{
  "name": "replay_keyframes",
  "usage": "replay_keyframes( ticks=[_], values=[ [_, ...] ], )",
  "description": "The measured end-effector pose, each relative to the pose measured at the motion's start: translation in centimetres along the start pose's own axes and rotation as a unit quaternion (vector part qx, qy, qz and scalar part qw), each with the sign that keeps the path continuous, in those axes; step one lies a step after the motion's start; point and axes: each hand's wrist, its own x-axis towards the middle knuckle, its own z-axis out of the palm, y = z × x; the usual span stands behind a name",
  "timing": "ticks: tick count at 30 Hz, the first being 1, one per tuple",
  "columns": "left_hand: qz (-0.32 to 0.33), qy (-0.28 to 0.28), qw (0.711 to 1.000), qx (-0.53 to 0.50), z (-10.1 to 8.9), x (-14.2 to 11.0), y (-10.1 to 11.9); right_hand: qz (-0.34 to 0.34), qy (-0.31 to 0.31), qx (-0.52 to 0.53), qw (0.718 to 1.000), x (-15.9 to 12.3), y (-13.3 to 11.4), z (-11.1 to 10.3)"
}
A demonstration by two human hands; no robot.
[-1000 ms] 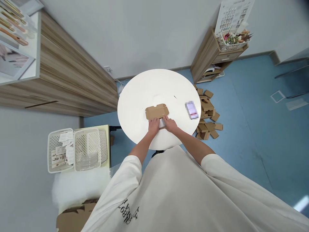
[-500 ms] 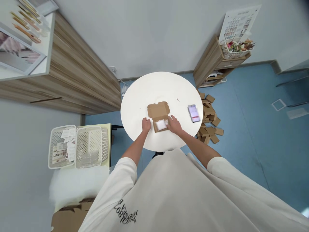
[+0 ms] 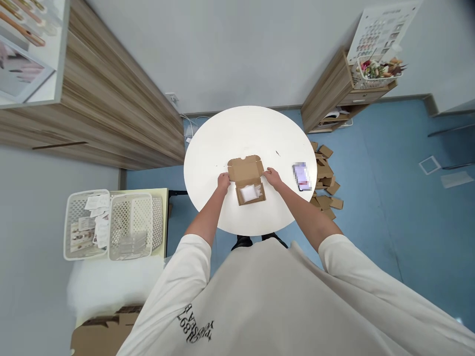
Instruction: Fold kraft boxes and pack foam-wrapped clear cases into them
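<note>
A small brown cardboard box [image 3: 246, 170] lies on the white round table, its lid folded back away from me. Inside its tray sits a white packet [image 3: 250, 192] wrapped in clear, crinkled plastic. My left hand [image 3: 223, 182] has its fingers closed at the left edge of the lid, close to the fold. On the opposite side my right hand [image 3: 273, 177] pinches the lid's right side flap. The fingertips of both hands are small in view and partly hidden.
A phone with a blurred screen [image 3: 302, 176] lies on the round table [image 3: 245, 123], right of the box. Flat cardboard boxes [image 3: 324, 170] are piled beyond the table's right edge. White baskets [image 3: 130, 198] stand at left, beside a wooden cabinet [image 3: 122, 89].
My right hand has left the white packet and moved up to the lid's right flap. My left hand has shifted slightly up to the lid's left edge. The view has shifted a little.
</note>
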Motion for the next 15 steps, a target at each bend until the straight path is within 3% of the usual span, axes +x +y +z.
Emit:
replay_keyframes(
  ticks=[7, 15],
  values=[
    [-0.03, -0.055, 0.998, -0.013, 0.8, -0.6, 1.1, -0.002, -0.015, 0.075, 0.997, 0.2, -1.8, 1.0],
    [0.022, -0.078, 0.996, 0.024, 0.4, -3.8, 2.0, -0.053, -0.033, 0.082, 0.995, -1.3, -1.2, 0.9]
  ],
)
